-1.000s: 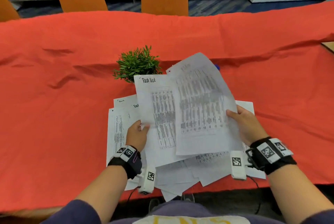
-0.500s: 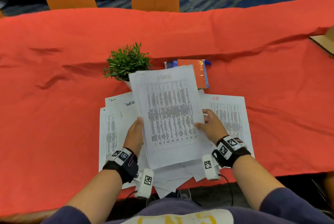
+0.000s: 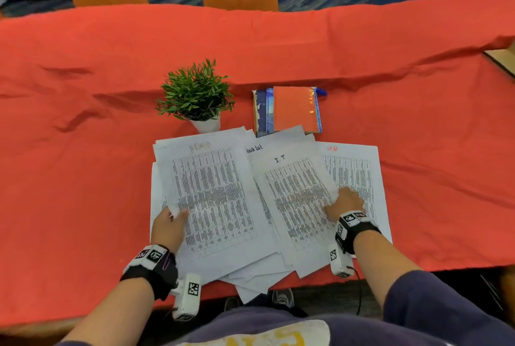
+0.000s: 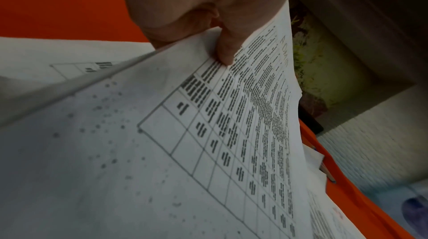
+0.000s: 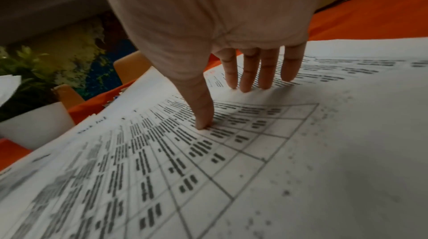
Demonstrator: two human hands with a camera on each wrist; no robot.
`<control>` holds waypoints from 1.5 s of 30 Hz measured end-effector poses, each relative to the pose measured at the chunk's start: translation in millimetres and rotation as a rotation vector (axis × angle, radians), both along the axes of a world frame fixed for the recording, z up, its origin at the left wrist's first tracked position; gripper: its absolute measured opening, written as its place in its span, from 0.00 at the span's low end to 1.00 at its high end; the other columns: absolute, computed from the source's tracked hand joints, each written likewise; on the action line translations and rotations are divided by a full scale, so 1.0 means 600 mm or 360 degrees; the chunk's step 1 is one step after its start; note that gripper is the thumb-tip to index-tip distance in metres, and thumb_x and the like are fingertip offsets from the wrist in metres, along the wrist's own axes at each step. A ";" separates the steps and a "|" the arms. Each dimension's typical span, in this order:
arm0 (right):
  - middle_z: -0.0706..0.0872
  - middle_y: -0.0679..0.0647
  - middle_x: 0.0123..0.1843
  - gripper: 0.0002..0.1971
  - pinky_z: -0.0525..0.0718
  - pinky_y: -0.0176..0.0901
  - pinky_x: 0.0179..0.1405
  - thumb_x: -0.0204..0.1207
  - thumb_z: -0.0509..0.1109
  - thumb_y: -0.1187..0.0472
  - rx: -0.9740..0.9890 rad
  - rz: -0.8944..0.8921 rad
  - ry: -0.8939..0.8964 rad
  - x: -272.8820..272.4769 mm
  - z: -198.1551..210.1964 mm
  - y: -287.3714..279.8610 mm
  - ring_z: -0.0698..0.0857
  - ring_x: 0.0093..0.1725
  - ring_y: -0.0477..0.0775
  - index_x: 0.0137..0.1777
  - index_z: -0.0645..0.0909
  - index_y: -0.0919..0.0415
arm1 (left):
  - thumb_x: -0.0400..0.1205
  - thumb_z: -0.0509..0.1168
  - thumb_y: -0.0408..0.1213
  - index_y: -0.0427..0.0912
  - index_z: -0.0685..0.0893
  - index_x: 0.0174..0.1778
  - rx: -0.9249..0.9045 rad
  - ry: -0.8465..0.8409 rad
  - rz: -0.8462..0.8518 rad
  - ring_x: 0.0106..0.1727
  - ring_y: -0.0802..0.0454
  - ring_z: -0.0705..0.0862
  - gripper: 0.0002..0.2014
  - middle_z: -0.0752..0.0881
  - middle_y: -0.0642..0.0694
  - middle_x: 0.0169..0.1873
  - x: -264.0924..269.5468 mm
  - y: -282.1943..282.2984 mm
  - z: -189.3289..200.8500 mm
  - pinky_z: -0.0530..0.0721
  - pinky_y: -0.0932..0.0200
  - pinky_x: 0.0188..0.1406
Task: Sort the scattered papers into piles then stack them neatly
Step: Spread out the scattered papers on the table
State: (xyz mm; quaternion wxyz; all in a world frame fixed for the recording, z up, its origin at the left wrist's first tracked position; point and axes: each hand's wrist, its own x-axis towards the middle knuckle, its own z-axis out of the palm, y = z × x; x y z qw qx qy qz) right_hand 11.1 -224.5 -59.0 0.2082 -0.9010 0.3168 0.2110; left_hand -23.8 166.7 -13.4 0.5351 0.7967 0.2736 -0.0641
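Left hand: the left hand (image 3: 168,227) pinched the left edge of a white printed paper sheet headed "ADMIN" (image 3: 211,195). The thumb (image 4: 225,49) lay on top of the sheet and the other fingers were tucked under it, so they were hidden.

Left sheet: that edge was lifted a little off the white sheets below it; the rest of it lay over the pile.

Right hand: the right hand (image 3: 345,203) was flat with its fingers straight. The four fingers (image 5: 247,72) lay close together, and the thumb (image 5: 203,113) stood apart from them.

Right sheet: the thumb tip pressed on a white printed paper sheet marked "I.T" (image 3: 295,200). The four fingertips touched down near where that sheet met the white sheet with a red heading (image 3: 359,175) to its right; which one they touched was hard to tell.

Pile: the scattered white papers (image 3: 259,276) lay fanned out on the red cloth-covered table (image 3: 83,178), between the two hands, and some corners hung over the near edge.

Behind the pile: a small green plant in a white pot (image 3: 196,97) stood just past the left sheet. A stack of books with an orange one on top (image 3: 292,108) lay beside it, and the papers covered its near edge.
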 end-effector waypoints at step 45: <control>0.80 0.61 0.50 0.17 0.86 0.52 0.44 0.73 0.65 0.77 0.0360 -0.0121 -0.0602 0.012 0.003 0.003 0.85 0.50 0.66 0.60 0.72 0.64 | 0.78 0.68 0.50 0.44 0.78 0.70 -0.0033 0.0134 0.0139 0.67 0.42 0.80 0.25 0.82 0.45 0.68 -0.019 0.048 -0.017 0.76 0.37 0.69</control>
